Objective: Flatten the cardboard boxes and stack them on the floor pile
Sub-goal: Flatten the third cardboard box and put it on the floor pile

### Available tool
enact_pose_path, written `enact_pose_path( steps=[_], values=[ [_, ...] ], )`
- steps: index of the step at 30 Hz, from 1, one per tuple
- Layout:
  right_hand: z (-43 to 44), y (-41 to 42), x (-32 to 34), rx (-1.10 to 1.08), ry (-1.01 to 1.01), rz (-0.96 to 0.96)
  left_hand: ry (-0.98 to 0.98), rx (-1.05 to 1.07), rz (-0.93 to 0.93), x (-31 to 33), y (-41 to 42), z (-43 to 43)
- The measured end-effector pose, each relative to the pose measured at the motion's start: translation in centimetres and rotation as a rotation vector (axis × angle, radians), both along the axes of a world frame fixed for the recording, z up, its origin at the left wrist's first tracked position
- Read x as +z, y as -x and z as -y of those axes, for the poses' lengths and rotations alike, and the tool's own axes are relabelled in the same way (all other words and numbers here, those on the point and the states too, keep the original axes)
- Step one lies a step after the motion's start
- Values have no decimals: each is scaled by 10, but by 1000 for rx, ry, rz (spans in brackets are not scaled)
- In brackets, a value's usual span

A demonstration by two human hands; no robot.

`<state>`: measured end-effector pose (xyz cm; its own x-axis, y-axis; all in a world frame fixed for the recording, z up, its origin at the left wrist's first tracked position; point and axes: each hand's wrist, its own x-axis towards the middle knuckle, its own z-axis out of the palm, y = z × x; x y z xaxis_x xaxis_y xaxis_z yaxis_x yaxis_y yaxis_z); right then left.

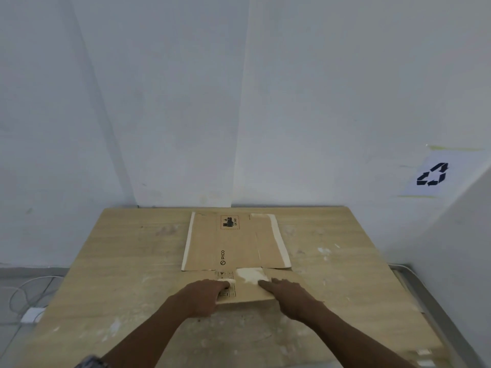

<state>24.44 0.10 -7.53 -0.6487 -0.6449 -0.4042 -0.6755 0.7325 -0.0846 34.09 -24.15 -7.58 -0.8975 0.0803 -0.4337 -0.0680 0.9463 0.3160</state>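
Note:
A brown cardboard box (233, 243) lies flattened on the wooden table (111, 261), printed with a PICO logo and a red-framed label at its far end. Its near flap (249, 290) has torn white tape residue. My left hand (206, 294) rests on the flap's left part, fingers curled at its near-left edge. My right hand (285, 294) lies palm down on the flap's right part, fingers stretched forward. No floor pile is in view.
The table stands against white walls in a corner. A recycling sign (433, 175) hangs on the right wall. White cables and a power adapter (32, 314) lie on the floor at left. A metal-edged ledge (414, 285) runs along the table's right side.

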Motion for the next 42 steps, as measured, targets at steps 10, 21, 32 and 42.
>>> enact_pose_path(
  steps=[10, 21, 32, 42],
  values=[
    [-51, 5, -3, 19, -8, 3, 42, -20, 39, -1, 2, -43],
    [-236, 56, -3, -50, 8, 10, 88, -51, 4, 16, 55, -229],
    [-423, 104, -10, -105, 10, -95, 111, -117, -46, 21, 107, -416],
    [-508, 179, -27, -110, 30, -149, 132, -188, -117, -2, 187, -497]
  ],
)
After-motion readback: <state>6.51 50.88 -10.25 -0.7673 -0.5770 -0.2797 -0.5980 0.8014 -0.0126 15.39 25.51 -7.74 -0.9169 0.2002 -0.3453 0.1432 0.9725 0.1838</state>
